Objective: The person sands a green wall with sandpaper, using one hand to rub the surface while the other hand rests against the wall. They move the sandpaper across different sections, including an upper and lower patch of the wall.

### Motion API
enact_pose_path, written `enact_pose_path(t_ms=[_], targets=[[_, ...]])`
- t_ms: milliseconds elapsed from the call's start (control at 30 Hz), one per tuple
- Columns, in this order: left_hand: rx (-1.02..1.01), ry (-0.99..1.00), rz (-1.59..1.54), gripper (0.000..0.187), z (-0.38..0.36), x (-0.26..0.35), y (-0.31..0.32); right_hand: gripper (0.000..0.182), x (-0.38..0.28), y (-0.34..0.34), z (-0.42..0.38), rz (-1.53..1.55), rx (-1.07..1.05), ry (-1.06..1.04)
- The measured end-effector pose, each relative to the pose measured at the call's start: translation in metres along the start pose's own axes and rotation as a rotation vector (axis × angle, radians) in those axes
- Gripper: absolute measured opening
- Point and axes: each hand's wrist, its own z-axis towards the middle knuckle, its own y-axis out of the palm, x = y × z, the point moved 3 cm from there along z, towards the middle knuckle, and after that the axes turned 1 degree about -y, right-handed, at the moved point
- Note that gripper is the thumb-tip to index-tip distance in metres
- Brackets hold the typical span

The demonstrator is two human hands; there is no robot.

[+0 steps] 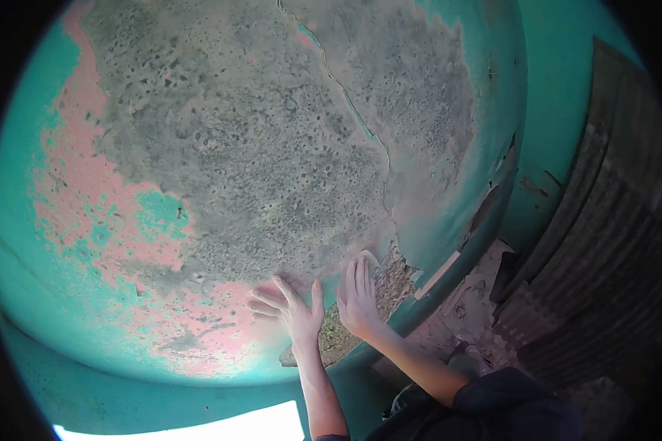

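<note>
I face a wall (257, 147) whose turquoise paint has peeled off, baring pink patches and rough grey plaster. My left hand (288, 307) lies flat on the wall near its lower part, fingers spread, holding nothing. Just to its right, my right hand (357, 292) rests against the wall with its fingers close together, at the edge of a broken patch of crumbling plaster (390, 283). A small pale piece (371, 259) shows at its fingertips; whether the hand grips it is unclear.
A long crack (360, 121) runs down the plaster above my right hand. To the right the wall ends at a corner (518, 147), beyond which stand dark corrugated sheets (603, 242). Rubble (471, 301) lies on the ground below.
</note>
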Motion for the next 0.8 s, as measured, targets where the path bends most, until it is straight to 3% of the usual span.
enact_pose_path(t_ms=[67, 233, 433, 533, 667, 800], targets=[[-0.003, -0.008, -0.012, 0.103, 0.001, -0.005, -0.004, 0.069, 0.013, -0.004, 0.004, -0.047, -0.014, -0.004], [0.015, 0.008, 0.021, 0.102, 0.0, -0.002, 0.002, 0.063, 0.049, -0.05, 0.056, 0.152, 0.252, 0.053], [0.023, -0.021, 0.031, 0.101, -0.001, -0.004, 0.002, 0.065, 0.041, -0.035, 0.027, 0.002, 0.082, -0.012], [0.044, -0.004, 0.026, 0.1, -0.001, -0.003, 0.004, 0.063, 0.062, -0.062, 0.058, 0.087, 0.191, 0.066], [0.013, -0.025, -0.004, 0.102, 0.0, -0.004, 0.003, 0.063, 0.072, -0.081, 0.076, 0.19, 0.257, 0.011], [0.023, -0.076, -0.009, 0.103, 0.002, 0.006, 0.0, 0.063, 0.072, -0.071, 0.06, 0.116, 0.154, 0.012]])
